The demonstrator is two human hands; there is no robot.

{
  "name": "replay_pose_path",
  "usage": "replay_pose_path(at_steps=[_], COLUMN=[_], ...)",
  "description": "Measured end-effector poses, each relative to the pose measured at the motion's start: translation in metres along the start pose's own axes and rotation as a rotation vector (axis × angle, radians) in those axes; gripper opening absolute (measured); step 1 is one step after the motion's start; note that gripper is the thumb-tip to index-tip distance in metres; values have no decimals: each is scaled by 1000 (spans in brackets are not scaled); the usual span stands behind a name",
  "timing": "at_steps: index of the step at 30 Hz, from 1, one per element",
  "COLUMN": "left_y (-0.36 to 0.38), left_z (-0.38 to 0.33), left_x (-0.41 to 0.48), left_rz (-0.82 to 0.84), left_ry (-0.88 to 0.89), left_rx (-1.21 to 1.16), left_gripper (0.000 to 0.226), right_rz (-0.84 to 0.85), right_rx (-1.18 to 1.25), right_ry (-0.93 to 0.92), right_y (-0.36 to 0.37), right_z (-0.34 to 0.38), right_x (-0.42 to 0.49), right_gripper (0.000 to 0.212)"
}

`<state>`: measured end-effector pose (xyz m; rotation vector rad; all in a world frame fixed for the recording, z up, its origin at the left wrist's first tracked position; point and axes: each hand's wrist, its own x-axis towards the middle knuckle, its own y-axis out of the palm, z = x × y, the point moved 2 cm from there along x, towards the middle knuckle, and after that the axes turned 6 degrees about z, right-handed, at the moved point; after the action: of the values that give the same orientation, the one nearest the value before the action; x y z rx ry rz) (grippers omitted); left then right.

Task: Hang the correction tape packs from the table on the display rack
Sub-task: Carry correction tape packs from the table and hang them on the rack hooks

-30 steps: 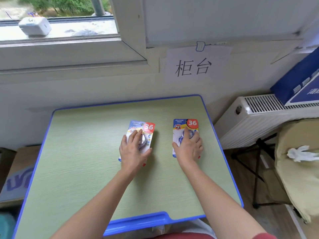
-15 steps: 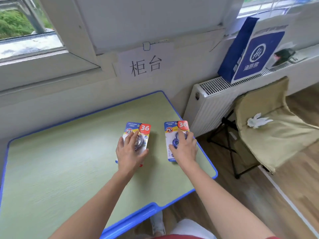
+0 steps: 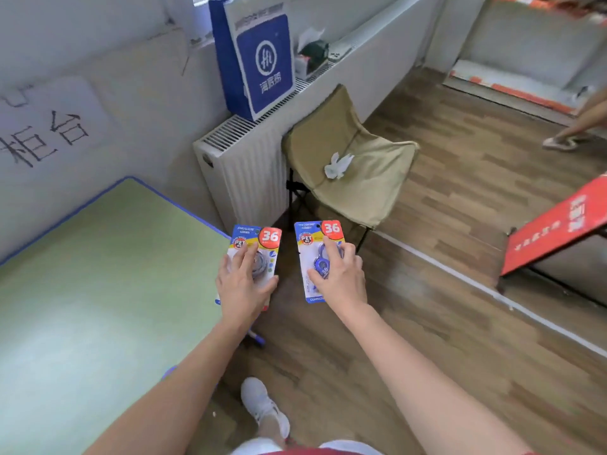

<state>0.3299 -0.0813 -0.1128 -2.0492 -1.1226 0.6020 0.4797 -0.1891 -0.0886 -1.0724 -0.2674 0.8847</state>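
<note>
**Both packs off the tabletop: carry them flat and find the hook**

Your left hand [image 3: 241,290] grips the left pack [image 3: 259,241], a blue-and-yellow card with a clear blister and a red 36 badge, fingers over the blister and thumb at the card's edge; your right hand [image 3: 338,277] holds the right pack [image 3: 317,236], a matching card with a blue dispenser, the same way. The hands are apart, one pack each. The left pack hangs over the right edge of the green, blue-rimmed tabletop [image 3: 98,274]; the right pack is out over the brown wooden floor [image 3: 460,257].

The hang holes look to be at the top of the cards, above your fingers; keep that end free and facing forward. No display rack is surely in view; finish your turn before you reach. Hang one pack at a time, I would judge; two hooks at once invite a miss.

A second ago both packs lay on the tabletop under your hands; now they are lifted clear. Your view has swung right: the window is gone; the beige folding chair [image 3: 354,178] and the floor fill the frame.
</note>
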Motion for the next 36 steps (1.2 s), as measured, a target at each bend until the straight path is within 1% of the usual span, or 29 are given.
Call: replay_pose_path(at_steps=[3, 11, 20, 24, 31, 34, 36], left_y=[41, 143, 246, 293, 380, 412, 430], left_z=[-41, -167, -295, -355, -482, -539, -574], left_x=[-26, -106, -164, -168, -162, -161, -162], left_rz=[62, 234, 459, 531, 612, 628, 650], left_ry=[124, 343, 621, 703, 811, 891, 900], left_rx=[37, 35, 44, 69, 24, 25, 10], left_gripper=[75, 71, 67, 69, 70, 70, 71], right_rz=[-49, -219, -444, -522, -660, -711, -729], right_rx=[59, 135, 214, 232, 265, 282, 280], right_ry=[93, 338, 648, 768, 876, 940, 978], right_y=[-24, -85, -141, -173, -245, -279, -298], right_z=[-60, -215, -348, -405, -506, -546, -569], right_x=[-34, -138, -220, -237, -232, -227, -225], right_gripper=[68, 68, 67, 69, 69, 67, 67])
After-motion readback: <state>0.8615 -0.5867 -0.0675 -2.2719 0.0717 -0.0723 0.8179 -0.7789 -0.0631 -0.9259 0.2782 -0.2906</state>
